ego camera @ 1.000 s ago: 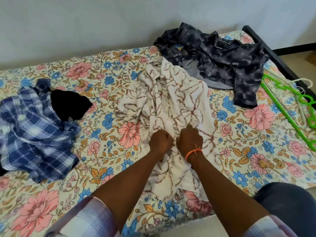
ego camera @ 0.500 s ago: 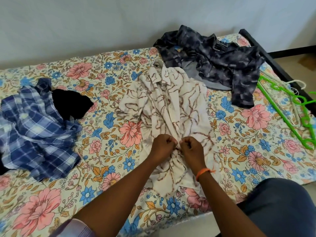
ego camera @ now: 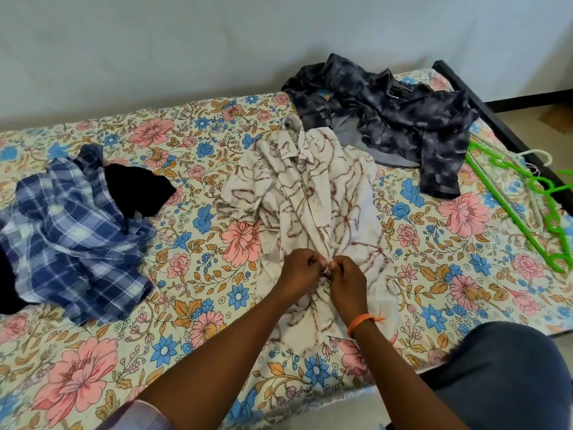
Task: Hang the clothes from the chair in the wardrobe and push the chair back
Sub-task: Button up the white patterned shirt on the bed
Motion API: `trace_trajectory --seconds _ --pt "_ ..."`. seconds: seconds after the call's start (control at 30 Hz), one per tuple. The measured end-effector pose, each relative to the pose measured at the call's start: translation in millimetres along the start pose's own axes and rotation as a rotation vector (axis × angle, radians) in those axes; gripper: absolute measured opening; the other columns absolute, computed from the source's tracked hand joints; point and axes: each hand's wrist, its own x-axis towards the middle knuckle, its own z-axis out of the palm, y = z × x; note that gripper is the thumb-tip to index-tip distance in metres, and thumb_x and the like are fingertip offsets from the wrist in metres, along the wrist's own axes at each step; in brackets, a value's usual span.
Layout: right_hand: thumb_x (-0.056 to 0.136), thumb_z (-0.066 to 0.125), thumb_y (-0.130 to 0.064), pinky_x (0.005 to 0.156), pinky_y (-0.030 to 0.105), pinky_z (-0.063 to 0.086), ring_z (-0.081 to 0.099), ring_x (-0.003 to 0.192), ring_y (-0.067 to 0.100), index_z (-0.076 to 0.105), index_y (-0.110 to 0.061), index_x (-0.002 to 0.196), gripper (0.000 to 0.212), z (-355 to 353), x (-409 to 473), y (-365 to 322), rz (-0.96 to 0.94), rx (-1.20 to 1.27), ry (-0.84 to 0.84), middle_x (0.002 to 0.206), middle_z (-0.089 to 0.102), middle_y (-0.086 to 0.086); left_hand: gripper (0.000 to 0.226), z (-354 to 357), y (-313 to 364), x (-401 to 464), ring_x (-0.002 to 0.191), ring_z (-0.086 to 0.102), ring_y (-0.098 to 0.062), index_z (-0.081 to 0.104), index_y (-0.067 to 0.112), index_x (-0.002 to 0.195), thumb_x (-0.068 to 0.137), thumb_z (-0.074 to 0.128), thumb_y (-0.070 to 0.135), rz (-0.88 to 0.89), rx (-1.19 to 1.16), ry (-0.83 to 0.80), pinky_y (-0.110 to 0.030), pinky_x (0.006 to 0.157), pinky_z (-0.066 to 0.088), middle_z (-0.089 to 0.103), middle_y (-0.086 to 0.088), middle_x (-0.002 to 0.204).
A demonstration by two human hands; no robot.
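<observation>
Soft, light cloth is expected of the cream shirt [ego camera: 313, 193] spread on the floral bed [ego camera: 192, 218], its front placket pinched by curled fingers of left hand [ego camera: 299, 270] and right hand [ego camera: 345, 279]; the collar is judged the better hold for hanging.

Two bare forearms. Left hand [ego camera: 299, 271] and right hand [ego camera: 344, 279] without rings or gloves. Thin orange thread band [ego camera: 361, 321] round the right wrist, knotted, loose ends sticking out on the outer side. Up the arm from that band, no sleeve in view. Left arm: pale checked sleeve [ego camera: 136, 415], lilac and white, ending near the elbow. Dark blue-grey trousers [ego camera: 508, 377] on the leg right of the band.
</observation>
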Motion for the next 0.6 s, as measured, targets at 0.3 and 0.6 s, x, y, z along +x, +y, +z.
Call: trace_trajectory --seconds 0.3,0.6 --pt "0.096 0.059 -0.016 0.072 0.029 0.05 0.065 0.081 0.016 0.071 -0.011 0.096 0.013 -4 -4 -7 0.184 0.288 0.019 0.088 0.071 0.003 0.019 3 5 -3 0.052 0.06 -0.002 0.072 0.006 0.075 0.09 0.064 0.012 -0.052 -0.079 0.046 -0.016 0.051 0.045 0.068 0.0 0.065" --pt "0.086 0.068 0.0 0.073 0.029 0.058 0.073 0.084 0.022 0.077 -0.002 0.098 0.015 -13 -8 -10 0.271 0.619 -0.004 0.088 0.076 0.012 0.018 0 3 -3 0.058 0.063 -0.005 0.074 -0.003 0.075 0.085 0.069 0.011 -0.078 -0.087 0.09 -0.015 0.053 0.046 0.074 -0.012 0.075"
